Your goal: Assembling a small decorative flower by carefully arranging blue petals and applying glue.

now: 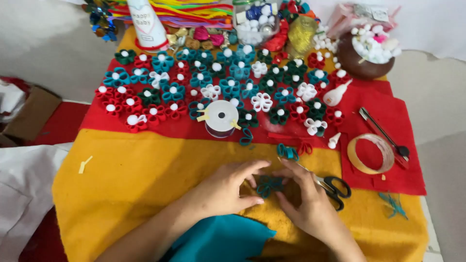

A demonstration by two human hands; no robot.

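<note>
Near the front edge of the table [121,194], over its yellow felt covering, both hands meet around a small teal felt flower [268,185]. The left hand [224,188] comes in from the lower left, its fingers curled and its grip narrow, thumb and fingertips pinching the flower's left side. The right hand [306,199] comes in from the lower right with a similarly narrow grip, fingertips pressed on the flower's right and upper loops. The flower lies flat on the yellow felt between the two hands, partly hidden by the fingers.

Just right of the right hand lie black-handled scissors [335,188], touching or nearly touching its back. Below the wrists a sheet of teal felt [223,240] overlaps the yellow edge. Just above the fingers sit a short teal felt loop [287,152] and a red one [305,147].

Further back, on red felt [403,145], rows of finished felt flowers [194,87] in red, teal, dark green and white spread across, most with a white pompom at the centre. A spool of white ribbon [221,117] stands among them. To the right are a roll of clear tape [373,154], a slim metal tool [383,132], a small white glue bottle [336,94] and a brown bowl [357,65] of white pompoms.
</note>
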